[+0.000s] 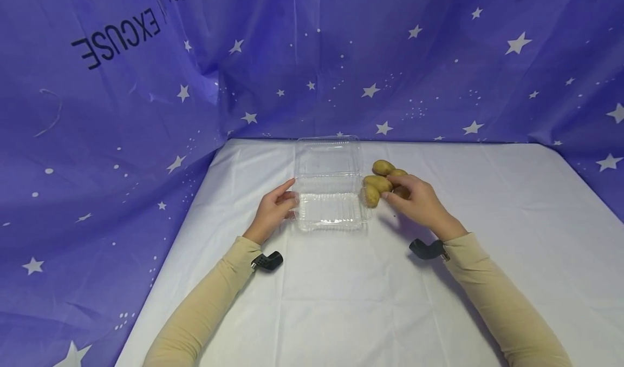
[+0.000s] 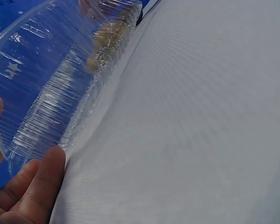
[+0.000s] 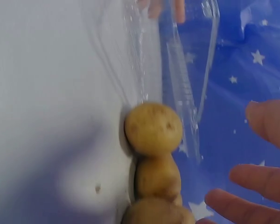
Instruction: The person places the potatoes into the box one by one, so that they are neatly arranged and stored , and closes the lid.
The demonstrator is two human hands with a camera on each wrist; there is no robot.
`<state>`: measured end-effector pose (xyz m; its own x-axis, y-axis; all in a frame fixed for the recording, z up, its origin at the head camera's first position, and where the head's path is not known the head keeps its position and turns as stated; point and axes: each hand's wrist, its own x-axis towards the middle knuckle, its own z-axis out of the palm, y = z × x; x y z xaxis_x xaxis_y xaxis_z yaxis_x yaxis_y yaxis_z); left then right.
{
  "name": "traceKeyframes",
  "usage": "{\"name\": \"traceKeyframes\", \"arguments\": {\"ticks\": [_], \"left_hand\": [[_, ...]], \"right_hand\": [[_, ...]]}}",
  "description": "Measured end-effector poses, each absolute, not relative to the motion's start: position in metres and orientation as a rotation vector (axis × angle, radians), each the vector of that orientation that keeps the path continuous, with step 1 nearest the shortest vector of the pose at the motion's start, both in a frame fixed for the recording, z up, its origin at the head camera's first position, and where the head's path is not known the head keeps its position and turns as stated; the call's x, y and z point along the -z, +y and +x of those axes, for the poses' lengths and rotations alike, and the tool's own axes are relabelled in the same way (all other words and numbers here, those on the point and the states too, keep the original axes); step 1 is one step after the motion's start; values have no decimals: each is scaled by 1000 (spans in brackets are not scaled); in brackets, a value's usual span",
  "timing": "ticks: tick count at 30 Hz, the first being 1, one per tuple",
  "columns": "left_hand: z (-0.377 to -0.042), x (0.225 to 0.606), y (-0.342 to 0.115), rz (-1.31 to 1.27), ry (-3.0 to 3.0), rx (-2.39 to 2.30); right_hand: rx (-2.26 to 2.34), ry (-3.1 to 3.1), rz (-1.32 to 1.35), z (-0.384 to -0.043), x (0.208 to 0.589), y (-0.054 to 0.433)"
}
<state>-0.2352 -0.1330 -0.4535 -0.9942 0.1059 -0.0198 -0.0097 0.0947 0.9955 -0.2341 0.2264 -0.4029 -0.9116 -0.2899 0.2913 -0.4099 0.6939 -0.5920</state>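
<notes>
A clear plastic clamshell container lies on the white-covered table, its lid folded back away from the person. My left hand is at the container's left side; its fingers touch the wall and rim there. Several potatoes lie in a bunch just right of the container; in the right wrist view the nearest potato is close by the clear plastic wall. Over the right part of the bunch is my right hand, its fingers spread with nothing between them, partly hiding some potatoes.
The white cloth covers the tabletop. Behind and to the left hangs a purple-blue curtain with white stars. A black device sits on the left wrist and another black device on the right.
</notes>
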Motion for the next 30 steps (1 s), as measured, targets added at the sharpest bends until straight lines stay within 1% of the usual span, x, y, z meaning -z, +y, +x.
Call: {"name": "traceKeyframes", "arguments": {"ticks": [12,19,30], "left_hand": [[-235,454,-133,84,2280,-2038],[-235,454,-133,70,2287,-2029],[-236,455,-133,86,2244,-2072]], "right_hand": [[-941,-2742,372,-239,405,257],[-906,-2838,263,-242,408,262],[-904,-2974,193,-248,418,265]]}}
